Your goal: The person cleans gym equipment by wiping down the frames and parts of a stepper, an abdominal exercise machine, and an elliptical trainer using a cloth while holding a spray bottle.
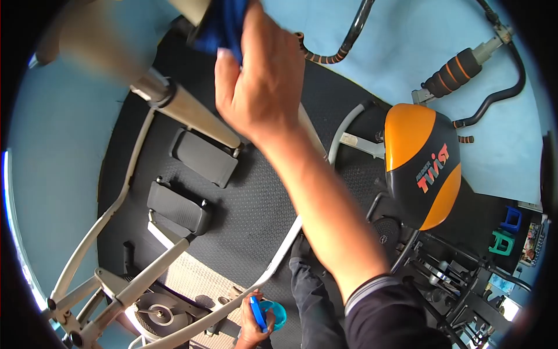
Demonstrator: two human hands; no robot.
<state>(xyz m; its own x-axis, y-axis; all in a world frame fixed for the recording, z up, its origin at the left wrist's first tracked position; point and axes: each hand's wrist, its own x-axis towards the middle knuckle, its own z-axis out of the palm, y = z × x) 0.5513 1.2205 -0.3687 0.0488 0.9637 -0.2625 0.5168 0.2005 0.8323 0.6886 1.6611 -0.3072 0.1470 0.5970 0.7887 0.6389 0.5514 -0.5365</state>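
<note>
The person's right hand (264,81) is raised at the top of the view, its fingers curled closed on a blue cloth (224,29). The thumb lies along the near side of the cloth, and the fingertips are hidden behind the hand. The cloth is up against a pale bar (189,8), cut off by the upper edge and blurred. The forearm rises from a dark sleeve (389,314) with grey striping at the cuff.

Much lower down, the left hand (251,327) has its fingers closed around a blue oblong piece (257,314). A teal container (275,314) is right beside that hand; whether the two are joined is hard to tell. A curved pale rail of the exercise machine frame (285,247) runs just above this hand, and trousered legs (317,299) are to its right.

Left of the forearm, two black ribbed footplates (203,157) sit one above the other over the black textured mat (256,180), near a thick pale post (197,113). To the right is an orange and black seat-like panel (424,166) lettered "TWIST", with a foam-covered roller (453,72) above it. At the far right, a blue stool (511,220) is near a green stool (501,242).
</note>
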